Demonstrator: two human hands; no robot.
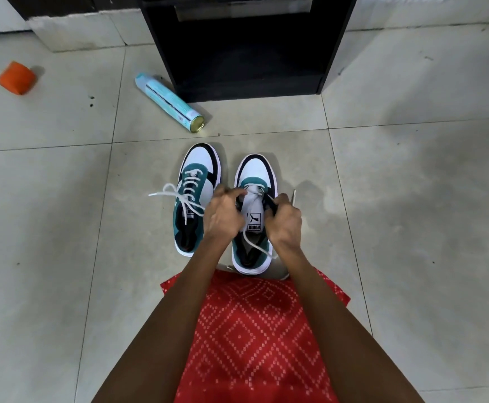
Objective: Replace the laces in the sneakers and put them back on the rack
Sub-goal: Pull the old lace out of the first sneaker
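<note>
— Where are the sneakers sitting?
— Both are standing side by side on the tiled floor (63,199), toes pointing at the black rack (249,53). The left sneaker (201,158) is wearing a white lace (179,196).
— And the hands?
— The left hand (222,213) and right hand (285,225) are curling onto the right sneaker (254,170), gripping its upper on either side of the tongue. A loose lace (254,242) is trailing across its opening.
— Anything else?
— A spray can (169,101) is lying beside the rack.
</note>
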